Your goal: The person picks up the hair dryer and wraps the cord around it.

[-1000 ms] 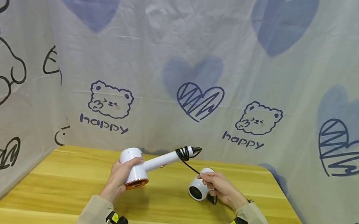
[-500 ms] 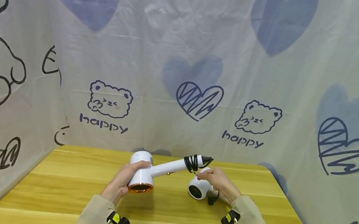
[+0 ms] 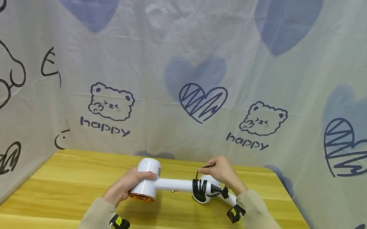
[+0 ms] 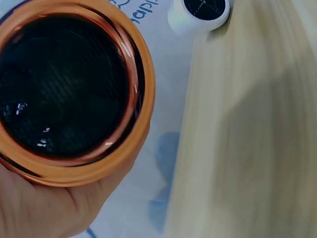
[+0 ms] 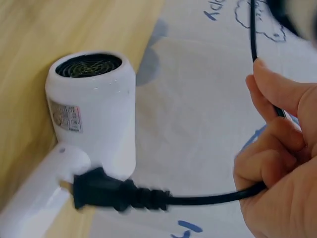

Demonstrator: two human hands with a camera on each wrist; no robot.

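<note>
A white hair dryer with a copper-coloured rim is held level above the table by its barrel, gripped in my left hand. The left wrist view shows its dark round end close up. Black cord is wound in several turns round the handle's end. My right hand pinches a length of this cord between thumb and fingers, raised above the handle. The cord's black plug dangles below the right hand. Behind the handle, a second white hair dryer lies on the table, partly hidden in the head view.
A wooden table spreads beneath both hands. Pale cloth printed with hearts and bears hangs behind it and at both sides. Small black cameras are strapped to both wrists.
The held dryer has swung from a raised slant to level and moved slightly right. My right hand has drawn the cord upward past the handle, and less of the cord hangs loose.
</note>
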